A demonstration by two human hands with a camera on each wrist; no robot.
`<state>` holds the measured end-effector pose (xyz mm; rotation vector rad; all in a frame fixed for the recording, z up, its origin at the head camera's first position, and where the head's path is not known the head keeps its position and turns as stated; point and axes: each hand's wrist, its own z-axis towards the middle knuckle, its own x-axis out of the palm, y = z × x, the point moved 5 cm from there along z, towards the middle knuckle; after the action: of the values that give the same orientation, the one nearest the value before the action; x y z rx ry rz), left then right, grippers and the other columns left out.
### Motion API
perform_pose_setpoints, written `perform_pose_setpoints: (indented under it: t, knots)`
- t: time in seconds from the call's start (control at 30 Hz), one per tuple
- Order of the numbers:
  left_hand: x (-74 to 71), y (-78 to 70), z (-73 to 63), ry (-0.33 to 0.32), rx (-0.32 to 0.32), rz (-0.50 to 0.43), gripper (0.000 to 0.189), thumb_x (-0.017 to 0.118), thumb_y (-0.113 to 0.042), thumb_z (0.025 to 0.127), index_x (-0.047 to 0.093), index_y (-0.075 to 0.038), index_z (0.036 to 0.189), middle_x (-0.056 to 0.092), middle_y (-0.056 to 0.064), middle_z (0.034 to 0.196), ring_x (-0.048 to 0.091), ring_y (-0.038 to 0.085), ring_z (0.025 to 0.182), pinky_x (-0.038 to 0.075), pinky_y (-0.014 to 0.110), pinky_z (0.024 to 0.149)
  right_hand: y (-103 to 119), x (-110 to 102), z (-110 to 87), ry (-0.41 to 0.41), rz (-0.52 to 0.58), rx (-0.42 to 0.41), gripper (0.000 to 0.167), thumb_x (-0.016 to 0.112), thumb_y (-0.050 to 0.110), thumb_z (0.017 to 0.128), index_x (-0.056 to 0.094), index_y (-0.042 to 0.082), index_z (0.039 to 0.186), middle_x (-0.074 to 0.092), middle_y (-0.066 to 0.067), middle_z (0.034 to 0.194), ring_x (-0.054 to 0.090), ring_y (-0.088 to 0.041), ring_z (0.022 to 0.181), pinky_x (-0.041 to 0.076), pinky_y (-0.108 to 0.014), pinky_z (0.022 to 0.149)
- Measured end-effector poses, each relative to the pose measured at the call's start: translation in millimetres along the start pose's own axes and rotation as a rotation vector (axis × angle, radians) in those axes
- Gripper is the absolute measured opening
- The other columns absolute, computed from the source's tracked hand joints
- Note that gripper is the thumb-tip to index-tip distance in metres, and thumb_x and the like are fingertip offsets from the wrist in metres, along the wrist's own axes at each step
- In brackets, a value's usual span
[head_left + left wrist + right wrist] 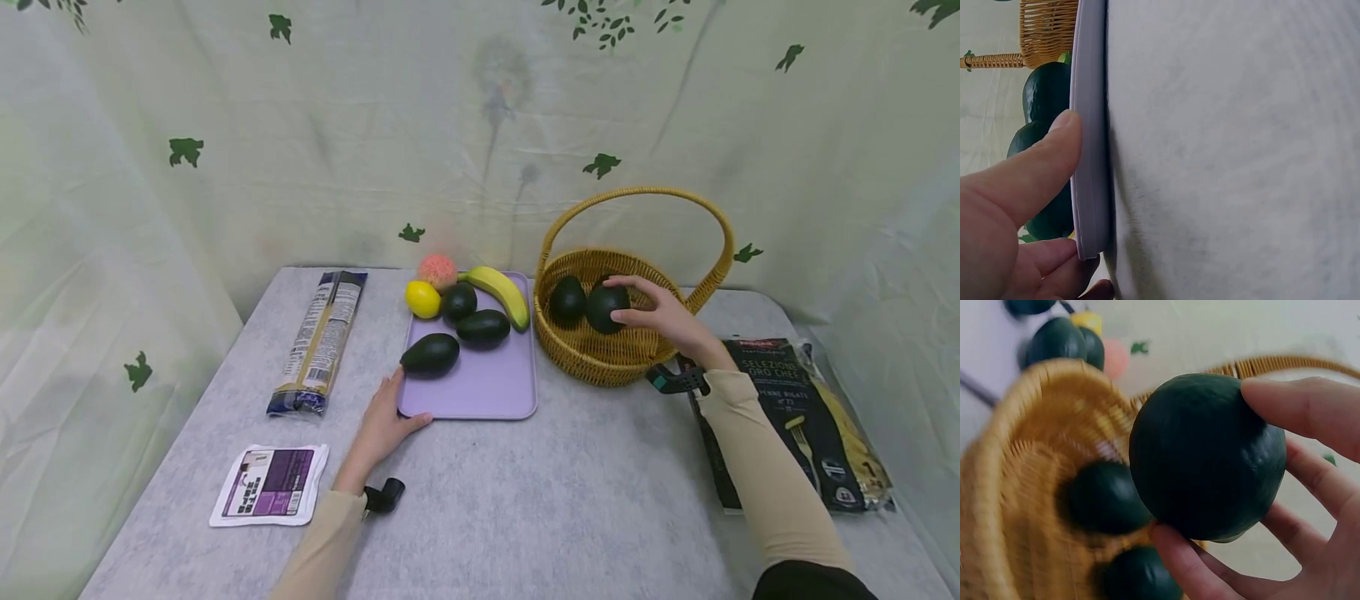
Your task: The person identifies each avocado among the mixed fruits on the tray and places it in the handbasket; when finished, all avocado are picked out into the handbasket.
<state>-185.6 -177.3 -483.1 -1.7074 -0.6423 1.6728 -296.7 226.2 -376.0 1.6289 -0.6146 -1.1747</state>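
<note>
My right hand (652, 312) grips a dark green avocado (1207, 456) by its sides, thumb and fingers spread round it, above the wicker basket (600, 371). Inside the basket, the right wrist view shows one avocado (1110, 497) and another avocado (1141, 575). My left hand (384, 421) holds the near left corner of a lavender tray (495, 387), thumb against the front rim and fingers round the left side. On that tray lie a front avocado (431, 356), a middle avocado (483, 327) and a rear avocado (459, 302), with a banana (504, 292) beside them.
A lemon (423, 300) and a pinkish-orange round fruit (437, 272) sit at the tray's back left corner. Further left lie a long pasta packet (321, 342) and a white-and-purple pouch (270, 485). A black pasta bag (795, 425) lies beneath my right forearm. The basket's tall handle (637, 191) arches upward.
</note>
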Motion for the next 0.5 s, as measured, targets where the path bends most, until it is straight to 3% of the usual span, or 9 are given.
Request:
perform_pose_setpoints:
  t: [0.17, 0.33, 0.5]
  knots:
    - [-2.4, -1.5, -4.4, 0.009, 0.004, -0.011, 0.082, 0.069, -0.013, 0.088, 0.019, 0.009, 0.148, 0.021, 0.029, 0.151, 0.010, 0.049, 0.138, 0.011, 0.057, 0.111, -10, -18, -2.4, -0.034, -0.016, 0.073, 0.055, 0.064, 0.029, 0.093, 0.042, 0.017, 0.143, 0.022, -0.005, 0.154, 0.050, -0.038, 0.117, 0.040, -0.055, 0.098]
    - [-2.5, -0.2, -5.9, 0.014, 0.008, 0.008, 0.080, 0.068, -0.014, 0.089, 0.019, 0.009, 0.148, 0.021, 0.028, 0.151, 0.011, 0.048, 0.139, 0.012, 0.057, 0.111, -15, -30, -1.7, -0.052, -0.019, 0.109, 0.058, 0.063, 0.030, 0.094, 0.039, 0.016, 0.144, 0.018, -0.008, 0.155, 0.050, -0.040, 0.116, 0.040, -0.055, 0.098]
    - [-1.9, 1.7, -7.1, 0.009, -0.003, 0.015, 0.080, 0.068, -0.015, 0.089, 0.019, 0.008, 0.148, 0.021, 0.028, 0.151, 0.010, 0.047, 0.139, 0.012, 0.056, 0.112, -16, -41, 1.2, -0.072, -0.036, 0.119, 0.056, 0.061, 0.025, 0.095, 0.038, 0.013, 0.145, 0.021, -0.011, 0.154, 0.057, -0.035, 0.106, 0.049, -0.042, 0.089]
